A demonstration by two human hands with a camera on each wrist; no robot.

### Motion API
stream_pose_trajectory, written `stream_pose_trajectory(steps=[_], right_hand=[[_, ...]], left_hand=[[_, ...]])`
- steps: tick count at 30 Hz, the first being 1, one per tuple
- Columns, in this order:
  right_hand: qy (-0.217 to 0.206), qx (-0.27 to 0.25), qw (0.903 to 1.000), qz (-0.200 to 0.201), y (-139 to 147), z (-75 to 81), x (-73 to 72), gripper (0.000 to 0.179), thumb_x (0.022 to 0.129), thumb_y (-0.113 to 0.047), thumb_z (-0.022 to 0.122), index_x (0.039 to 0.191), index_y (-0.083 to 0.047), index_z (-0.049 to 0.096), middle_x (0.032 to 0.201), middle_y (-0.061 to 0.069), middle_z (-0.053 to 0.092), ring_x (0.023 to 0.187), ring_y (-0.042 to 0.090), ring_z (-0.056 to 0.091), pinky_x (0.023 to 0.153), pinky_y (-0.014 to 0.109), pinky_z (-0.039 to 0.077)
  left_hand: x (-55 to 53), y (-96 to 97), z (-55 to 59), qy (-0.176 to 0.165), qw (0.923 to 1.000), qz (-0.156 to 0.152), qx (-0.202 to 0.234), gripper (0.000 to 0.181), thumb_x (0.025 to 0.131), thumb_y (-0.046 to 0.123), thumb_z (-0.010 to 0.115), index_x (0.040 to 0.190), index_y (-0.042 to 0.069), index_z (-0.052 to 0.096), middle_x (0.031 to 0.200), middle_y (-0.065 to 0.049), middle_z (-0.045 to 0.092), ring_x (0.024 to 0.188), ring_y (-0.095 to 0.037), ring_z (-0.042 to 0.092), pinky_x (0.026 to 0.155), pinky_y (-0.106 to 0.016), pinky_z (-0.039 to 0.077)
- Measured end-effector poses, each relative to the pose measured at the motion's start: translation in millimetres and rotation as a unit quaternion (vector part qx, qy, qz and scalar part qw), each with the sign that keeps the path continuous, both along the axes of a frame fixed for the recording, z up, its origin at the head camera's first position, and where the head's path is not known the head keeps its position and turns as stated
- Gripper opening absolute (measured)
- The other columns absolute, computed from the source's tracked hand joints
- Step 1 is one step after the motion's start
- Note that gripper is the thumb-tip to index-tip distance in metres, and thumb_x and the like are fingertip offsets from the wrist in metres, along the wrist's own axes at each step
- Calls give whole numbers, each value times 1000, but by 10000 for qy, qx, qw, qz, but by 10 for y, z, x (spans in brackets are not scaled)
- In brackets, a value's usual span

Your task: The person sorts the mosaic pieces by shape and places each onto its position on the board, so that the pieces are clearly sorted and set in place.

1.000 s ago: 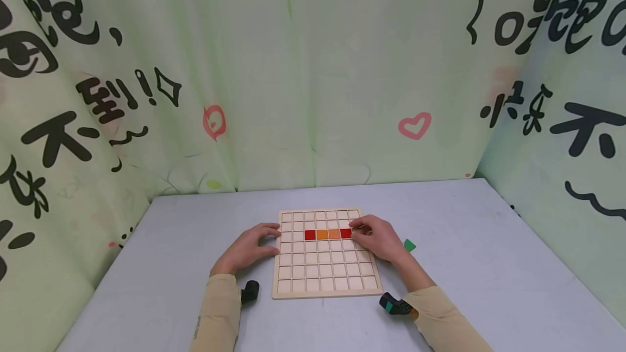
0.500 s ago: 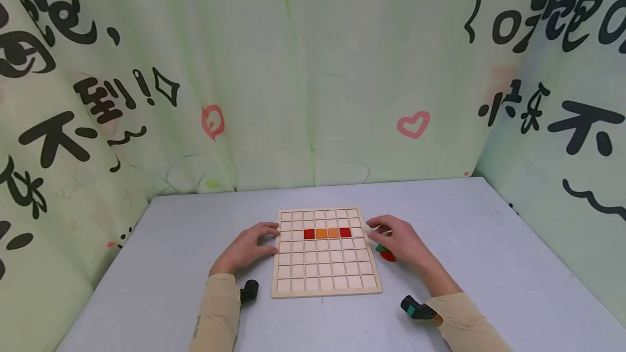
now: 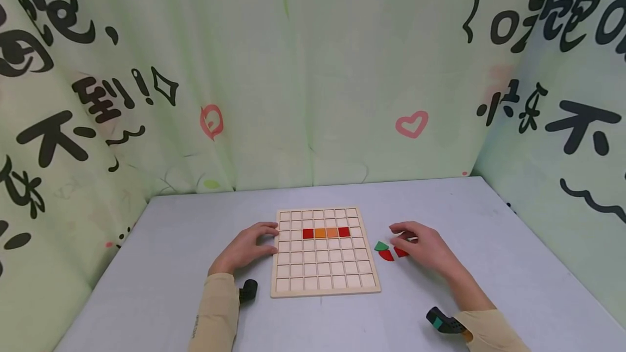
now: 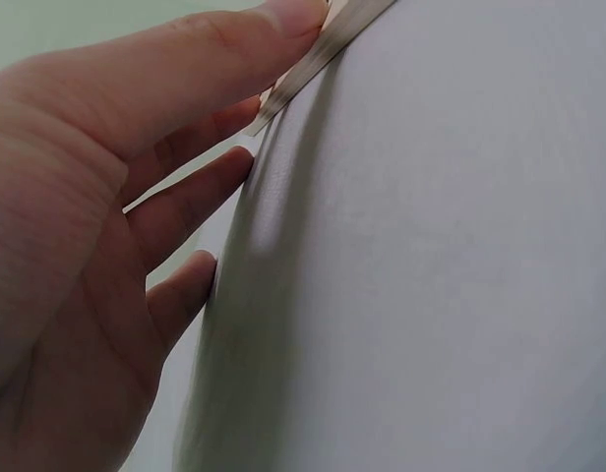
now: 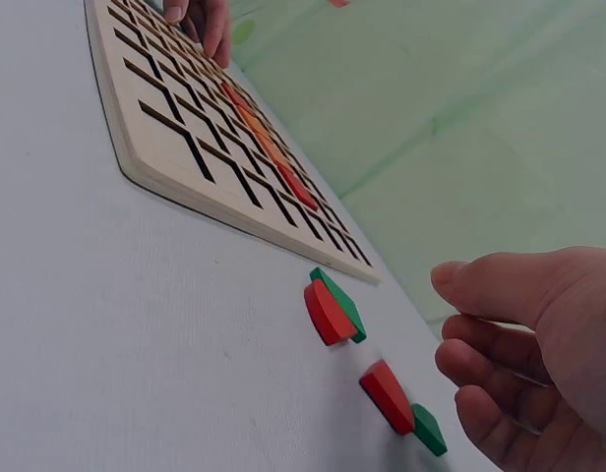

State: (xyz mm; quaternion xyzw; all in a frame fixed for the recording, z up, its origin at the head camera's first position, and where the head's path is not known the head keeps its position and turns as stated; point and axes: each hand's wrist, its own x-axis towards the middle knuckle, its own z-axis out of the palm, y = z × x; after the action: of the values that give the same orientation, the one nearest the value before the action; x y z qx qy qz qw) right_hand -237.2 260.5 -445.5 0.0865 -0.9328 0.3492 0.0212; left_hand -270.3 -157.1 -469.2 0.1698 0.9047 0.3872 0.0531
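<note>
A wooden grid board (image 3: 325, 265) lies flat, with a row of red (image 3: 308, 233), orange and red square tiles in its cells. My left hand (image 3: 246, 249) rests at the board's left edge, thumb and fingertips touching the rim; in the left wrist view the thumb (image 4: 214, 69) lies against it. My right hand (image 3: 423, 243) hovers right of the board, fingers loosely bent, nothing held. Beneath and beside it lie loose rounded-wedge pieces: a green one (image 3: 381, 246), a red one (image 3: 386, 255) and another red one (image 3: 401, 252). A second green piece (image 5: 428, 430) shows in the right wrist view.
The white table (image 3: 171, 297) carries the board near its middle. A pale green curtain (image 3: 313, 80) with black lettering and hearts encloses the back and both sides. Black wrist cameras (image 3: 248, 290) sit on both forearms.
My right hand has left the board's right side and moved rightward over the table, uncovering the red and green pieces. The right red tile is now fully visible. My left hand has stayed put.
</note>
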Motion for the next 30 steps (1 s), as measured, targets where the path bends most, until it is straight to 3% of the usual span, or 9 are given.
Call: stream_pose_trajectory(steps=[12,20,30], right_hand=[[-124,103,9999,-24,236,29,128,40,91,-20,70,125,-3,62,118,15,65,100,28,62,80,40,59],[-84,268,9995,-131,344,-66,97,41,89,-17,72,125,-1,61,116,17,63,98,29,61,78,37,58],[183,466,9987,-100,319,-146,58,35,87,-11,72,119,0,65,102,9,65,87,20,57,71,28,53]], left_hand=[[-13,-4,-19,26,10000,1,-35,38,83,18,79,119,9,68,140,-1,54,136,-26,42,113,-44,35],[1,-6,-16,51,10000,-54,35,38,84,18,78,119,8,68,140,-2,54,135,-27,43,112,-45,35],[-3,-1,-8,53,10000,-42,-50,39,84,19,78,120,9,68,140,-2,54,135,-27,43,113,-45,35]])
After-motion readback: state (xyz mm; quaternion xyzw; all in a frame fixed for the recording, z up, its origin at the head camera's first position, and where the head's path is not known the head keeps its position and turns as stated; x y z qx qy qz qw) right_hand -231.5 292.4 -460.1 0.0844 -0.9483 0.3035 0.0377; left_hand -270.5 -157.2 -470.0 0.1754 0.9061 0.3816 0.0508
